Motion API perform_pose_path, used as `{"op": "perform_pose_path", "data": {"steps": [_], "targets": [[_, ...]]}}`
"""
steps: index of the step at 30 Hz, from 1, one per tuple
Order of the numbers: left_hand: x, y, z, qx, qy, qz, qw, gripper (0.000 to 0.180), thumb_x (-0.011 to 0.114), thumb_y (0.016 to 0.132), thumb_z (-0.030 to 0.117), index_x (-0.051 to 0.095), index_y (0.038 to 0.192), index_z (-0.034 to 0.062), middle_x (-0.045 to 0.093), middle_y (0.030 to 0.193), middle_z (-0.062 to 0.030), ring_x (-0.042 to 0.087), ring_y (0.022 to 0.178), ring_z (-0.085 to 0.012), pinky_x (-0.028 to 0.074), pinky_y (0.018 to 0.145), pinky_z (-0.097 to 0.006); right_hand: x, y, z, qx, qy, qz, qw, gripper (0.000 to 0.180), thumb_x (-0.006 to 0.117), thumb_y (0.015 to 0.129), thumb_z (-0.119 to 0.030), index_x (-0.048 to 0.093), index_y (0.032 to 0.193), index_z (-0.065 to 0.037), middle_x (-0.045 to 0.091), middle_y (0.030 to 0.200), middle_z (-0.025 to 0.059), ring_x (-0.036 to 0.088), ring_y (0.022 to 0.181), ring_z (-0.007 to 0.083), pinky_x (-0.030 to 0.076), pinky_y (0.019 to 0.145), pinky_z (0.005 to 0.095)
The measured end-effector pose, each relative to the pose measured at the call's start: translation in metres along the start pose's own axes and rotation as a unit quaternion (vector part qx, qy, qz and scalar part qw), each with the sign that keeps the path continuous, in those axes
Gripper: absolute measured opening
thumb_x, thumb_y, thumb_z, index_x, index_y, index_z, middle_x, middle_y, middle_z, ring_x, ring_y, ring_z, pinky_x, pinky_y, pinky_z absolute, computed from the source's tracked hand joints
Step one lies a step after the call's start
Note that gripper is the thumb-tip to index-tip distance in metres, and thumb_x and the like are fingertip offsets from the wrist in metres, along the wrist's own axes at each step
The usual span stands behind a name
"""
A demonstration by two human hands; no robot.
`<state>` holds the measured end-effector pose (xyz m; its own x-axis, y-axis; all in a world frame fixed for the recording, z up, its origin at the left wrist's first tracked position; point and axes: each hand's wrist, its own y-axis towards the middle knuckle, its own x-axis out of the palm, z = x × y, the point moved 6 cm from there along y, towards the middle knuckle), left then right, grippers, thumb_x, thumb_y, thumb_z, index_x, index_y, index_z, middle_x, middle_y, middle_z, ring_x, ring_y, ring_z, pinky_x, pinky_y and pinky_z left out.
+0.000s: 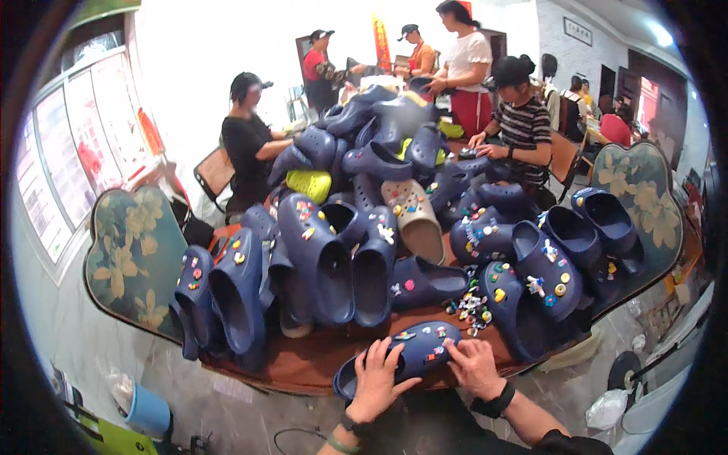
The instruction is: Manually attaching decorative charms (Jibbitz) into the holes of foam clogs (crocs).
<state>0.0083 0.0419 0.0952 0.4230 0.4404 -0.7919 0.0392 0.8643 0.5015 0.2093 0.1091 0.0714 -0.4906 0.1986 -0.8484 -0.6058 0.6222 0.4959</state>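
Crowded workroom, head view: a brown table point(303, 364) fills the middle, heaped with a pile of navy clogs point(356, 227); a few differ in colour, namely one beige clog point(415, 216) and one yellow-green clog point(309, 183) higher in the heap. Floral cushions stand at either side, the left cushion point(133, 262) against the table's left edge and the right cushion point(641, 193) at the far right. Nearest the wearer, at the table's front edge, lies a single navy clog point(409, 355), lying across the view, already carrying several small coloured charms on its upper. Left hand point(377, 379) grips the heel-side half of this clog, fingers spread over its top, thumb toward the right. Right hand point(474, 366) rests on the toe end, fingertips pressing on the upper near the charms; a black wristband sits on that wrist. Just beyond the clog, a loose pile of charms point(472, 307) lies on the table between the shoes. Other people sit or stand at the far side, two with hands on clogs.
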Motion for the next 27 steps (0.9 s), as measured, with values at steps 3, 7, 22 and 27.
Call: {"op": "perform_pose_path", "data": {"steps": [3,7,22,27], "targets": [[-0.013,-0.018,-0.031,-0.070,0.074,-0.045,0.994,0.063,0.071,0.084,0.044,0.052,0.135,0.0133,0.050,0.135,-0.0137,0.043,0.129,-0.0319,0.032,0.103,-0.052,0.017,-0.011,0.005,0.016,0.036,-0.041,0.998,0.072,0.072,0.080,-0.014,0.045,0.147,-0.017,0.058,0.099,0.0075,0.055,0.098,0.0276,0.039,0.085,0.0436],[-0.036,-0.043,-0.081,-0.247,0.002,-0.172,0.954,0.055,0.065,0.088,0.039,0.050,0.135,0.0136,0.058,0.114,-0.0217,0.057,0.112,-0.0391,0.046,0.090,-0.050,0.027,-0.030,0.008,0.039,0.132,-0.027,0.990,0.076,0.074,0.079,-0.014,0.042,0.148,-0.009,0.059,0.099,0.0113,0.055,0.099,0.0315,0.040,0.088,0.0455],[-0.061,-0.105,-0.080,-0.394,-0.603,-0.139,0.679,0.068,0.052,0.089,0.010,0.030,0.153,0.0099,0.056,0.126,-0.0023,0.059,0.102,-0.0148,0.054,0.078,-0.031,0.050,-0.063,0.037,0.154,0.265,0.067,0.950,0.054,0.063,0.084,0.001,0.049,0.136,0.003,0.053,0.095,0.0114,0.052,0.091,0.0262,0.042,0.087,0.0356],[-0.180,-0.093,-0.126,-0.331,-0.497,0.127,0.792,0.056,0.054,0.087,0.010,0.041,0.141,0.0030,0.050,0.138,-0.0127,0.056,0.124,-0.0264,0.053,0.092,-0.038,0.048,-0.060,0.034,0.117,0.188,0.059,0.973,0.051,0.067,0.081,-0.005,0.054,0.130,0.003,0.056,0.106,0.0186,0.053,0.101,0.0364,0.040,0.092,0.0433]]}}
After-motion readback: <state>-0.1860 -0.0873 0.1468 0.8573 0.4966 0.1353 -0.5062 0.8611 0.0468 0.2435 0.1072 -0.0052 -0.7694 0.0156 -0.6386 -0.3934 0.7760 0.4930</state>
